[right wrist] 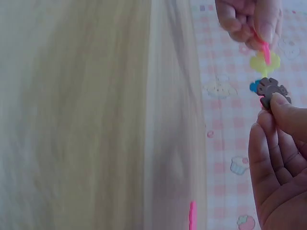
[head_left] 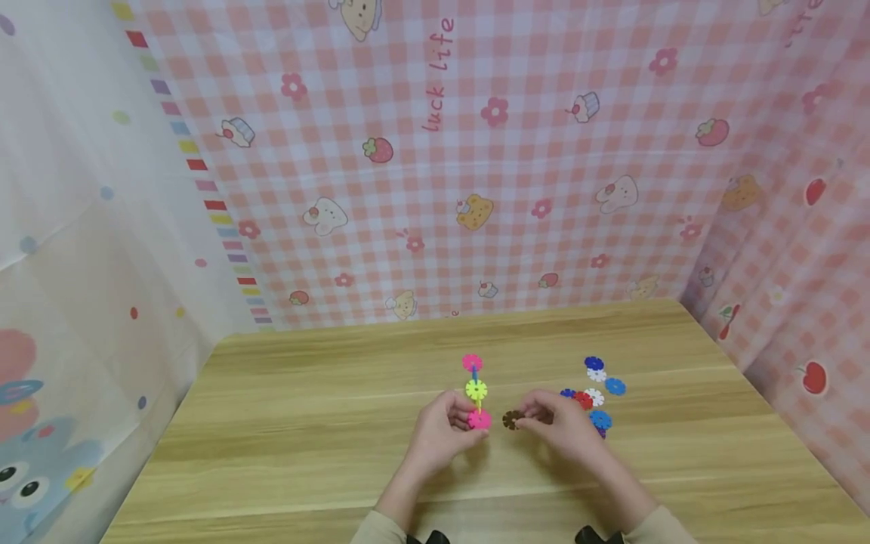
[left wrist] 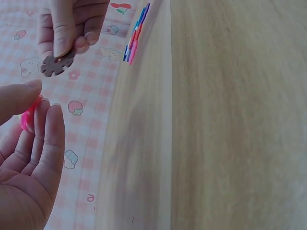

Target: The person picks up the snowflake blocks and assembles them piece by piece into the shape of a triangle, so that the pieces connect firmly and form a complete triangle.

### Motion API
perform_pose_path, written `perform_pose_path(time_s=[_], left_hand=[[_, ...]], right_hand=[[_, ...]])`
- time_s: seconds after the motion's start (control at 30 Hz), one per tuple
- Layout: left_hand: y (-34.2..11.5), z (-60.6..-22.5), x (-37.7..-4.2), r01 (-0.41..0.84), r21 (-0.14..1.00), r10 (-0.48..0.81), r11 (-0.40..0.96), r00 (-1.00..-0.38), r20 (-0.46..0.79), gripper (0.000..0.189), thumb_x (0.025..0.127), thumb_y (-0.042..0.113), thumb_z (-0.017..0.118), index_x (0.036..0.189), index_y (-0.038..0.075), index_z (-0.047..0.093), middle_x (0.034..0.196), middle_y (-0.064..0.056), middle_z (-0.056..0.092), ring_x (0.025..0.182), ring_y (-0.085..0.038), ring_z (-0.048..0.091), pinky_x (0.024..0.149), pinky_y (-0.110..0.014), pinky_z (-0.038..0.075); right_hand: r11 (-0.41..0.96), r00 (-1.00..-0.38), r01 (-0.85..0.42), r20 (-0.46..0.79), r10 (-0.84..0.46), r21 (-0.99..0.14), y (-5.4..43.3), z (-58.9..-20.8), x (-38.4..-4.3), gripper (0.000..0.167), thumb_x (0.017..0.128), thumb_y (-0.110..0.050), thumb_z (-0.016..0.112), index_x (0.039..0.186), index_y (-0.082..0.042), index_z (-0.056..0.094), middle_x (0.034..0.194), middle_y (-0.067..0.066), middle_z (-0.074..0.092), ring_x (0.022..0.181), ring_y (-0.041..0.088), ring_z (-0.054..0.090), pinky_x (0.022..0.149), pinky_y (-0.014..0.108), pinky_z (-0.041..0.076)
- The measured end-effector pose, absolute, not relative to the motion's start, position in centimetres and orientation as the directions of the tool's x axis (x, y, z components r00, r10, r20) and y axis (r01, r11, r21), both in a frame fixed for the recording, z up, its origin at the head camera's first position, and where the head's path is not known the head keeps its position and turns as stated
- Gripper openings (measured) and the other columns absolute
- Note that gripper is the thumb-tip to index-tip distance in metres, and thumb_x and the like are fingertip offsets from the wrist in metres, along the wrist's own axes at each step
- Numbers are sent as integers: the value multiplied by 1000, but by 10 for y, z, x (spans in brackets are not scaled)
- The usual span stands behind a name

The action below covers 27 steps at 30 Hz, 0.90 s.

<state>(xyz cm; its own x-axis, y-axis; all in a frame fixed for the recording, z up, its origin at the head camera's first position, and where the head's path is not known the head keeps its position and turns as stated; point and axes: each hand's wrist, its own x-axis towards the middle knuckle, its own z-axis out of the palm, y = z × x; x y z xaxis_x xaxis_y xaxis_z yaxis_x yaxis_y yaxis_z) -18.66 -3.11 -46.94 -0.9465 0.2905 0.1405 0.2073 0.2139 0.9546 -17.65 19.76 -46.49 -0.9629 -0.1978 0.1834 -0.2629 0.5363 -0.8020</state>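
Observation:
My left hand (head_left: 440, 432) pinches the near pink disc (head_left: 479, 420) of a chain of notched plastic snowflake discs. Beyond that disc the chain runs on through a yellow disc (head_left: 476, 390) and a blue one seen edge-on (head_left: 474, 375) to a pink disc (head_left: 472, 363) at its far end. Between thumb and fingers my right hand (head_left: 560, 425) holds a brown notched disc (right wrist: 271, 91). In the head view a small gap separates the brown disc from the pink one. The left wrist view shows the brown disc (left wrist: 57, 64) in front of the left fingertips.
Loose discs lie on the wooden table (head_left: 306, 438) right of my right hand, among them a dark blue disc (head_left: 594, 363), a light blue disc (head_left: 615, 387) and a red disc (head_left: 583, 400). A pink checked cloth (head_left: 435, 249) hangs behind the table.

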Motion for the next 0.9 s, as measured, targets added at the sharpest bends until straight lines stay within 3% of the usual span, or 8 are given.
perform_pose_path(time_s=[0.47, 0.67, 0.9], left_hand=[[-26, -472, -185, 176, 972, 288, 157, -949, 125, 33, 74, -2, 83, 99, 0, 62, 88, -5, 68, 80, -16, 64, 74, -23, 55], [-24, -472, -183, 185, 976, 275, 114, -950, 148, 30, 75, -4, 81, 98, -2, 62, 87, -6, 69, 79, -14, 64, 74, -24, 56], [-24, -471, -183, 173, 980, 261, 93, -954, 144, 29, 75, -6, 80, 98, -3, 62, 88, -7, 69, 79, -15, 64, 74, -24, 56]], right_hand=[[446, -956, -293, 241, -170, -846, 179, -467, -174, 10, 84, -3, 76, 84, -11, 69, 85, -2, 69, 78, 11, 63, 72, 25, 55], [458, -966, -259, 240, -101, -851, 173, -467, -173, 16, 82, -3, 78, 79, -15, 68, 81, -6, 67, 75, 12, 61, 68, 25, 54], [461, -967, -255, 232, -107, -850, 171, -467, -174, 13, 82, -2, 77, 84, -14, 72, 82, -6, 69, 78, 12, 63, 72, 25, 55]])
